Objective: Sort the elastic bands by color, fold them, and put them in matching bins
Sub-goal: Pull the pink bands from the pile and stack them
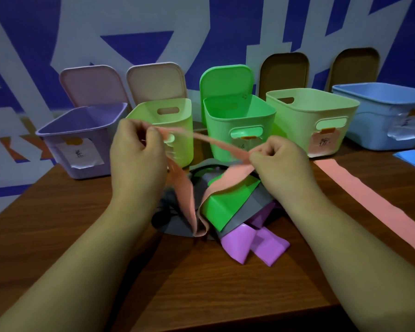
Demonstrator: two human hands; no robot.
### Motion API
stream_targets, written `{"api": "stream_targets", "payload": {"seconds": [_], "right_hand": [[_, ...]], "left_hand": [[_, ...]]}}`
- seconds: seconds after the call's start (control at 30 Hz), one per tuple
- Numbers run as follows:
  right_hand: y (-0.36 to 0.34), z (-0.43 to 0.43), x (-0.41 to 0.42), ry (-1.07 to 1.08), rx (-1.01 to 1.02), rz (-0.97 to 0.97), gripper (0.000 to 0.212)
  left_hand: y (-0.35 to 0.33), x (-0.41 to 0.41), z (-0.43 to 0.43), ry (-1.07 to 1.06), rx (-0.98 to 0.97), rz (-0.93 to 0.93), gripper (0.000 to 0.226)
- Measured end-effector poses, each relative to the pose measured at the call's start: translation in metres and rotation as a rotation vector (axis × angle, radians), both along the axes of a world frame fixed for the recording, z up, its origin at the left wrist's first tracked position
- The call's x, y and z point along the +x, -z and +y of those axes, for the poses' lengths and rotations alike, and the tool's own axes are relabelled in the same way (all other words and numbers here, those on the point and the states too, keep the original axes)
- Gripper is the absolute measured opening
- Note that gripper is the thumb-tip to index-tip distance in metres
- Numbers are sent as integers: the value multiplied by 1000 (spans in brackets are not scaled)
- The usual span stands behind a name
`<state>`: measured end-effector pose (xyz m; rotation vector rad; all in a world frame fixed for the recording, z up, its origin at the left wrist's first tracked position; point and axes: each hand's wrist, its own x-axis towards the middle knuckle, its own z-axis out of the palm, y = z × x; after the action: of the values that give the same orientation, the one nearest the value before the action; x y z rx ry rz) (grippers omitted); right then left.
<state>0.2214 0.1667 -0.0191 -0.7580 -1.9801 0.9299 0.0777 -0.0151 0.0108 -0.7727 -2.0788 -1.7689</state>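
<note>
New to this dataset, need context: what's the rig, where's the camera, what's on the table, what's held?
No machine: a person works with bare hands, and the single picture comes from a camera worn on the head, looking down. The left hand and right hand each pinch the pink band, stretched between them above a pile: green band, grey band, purple band. A second pink band lies flat on the wooden table to the right, a blue band beyond it. Behind stand five open bins: a purple bin, three greenish bins, a blue bin.
</note>
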Motion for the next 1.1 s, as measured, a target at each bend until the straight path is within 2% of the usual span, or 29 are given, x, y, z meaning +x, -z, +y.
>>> {"api": "stream_targets", "payload": {"seconds": [0.2,0.37,0.5,0.63,0.7,0.83,1.0,1.1], "right_hand": [[-2,-3,2,59,-2,-2,17],[-7,-8,6,15,-33,36,12],[-9,-13,7,-63,-48,129,8],[-8,-12,6,-99,-44,150,12],[-8,-11,6,-104,-52,163,12],[-7,-9,6,-89,-56,167,10],[-5,-8,5,-101,-52,152,13],[-4,-7,4,-103,-41,152,17]], "left_hand": [[5,0,4,-45,-93,0,14],[-1,9,-1,155,-228,-25,28],[-4,5,4,324,-471,57,13],[-18,-1,11,583,-755,177,45],[-26,-2,11,658,-791,176,45],[-36,-5,9,680,-827,144,37],[-52,0,2,817,-828,28,38],[-57,5,3,860,-879,51,36]]}}
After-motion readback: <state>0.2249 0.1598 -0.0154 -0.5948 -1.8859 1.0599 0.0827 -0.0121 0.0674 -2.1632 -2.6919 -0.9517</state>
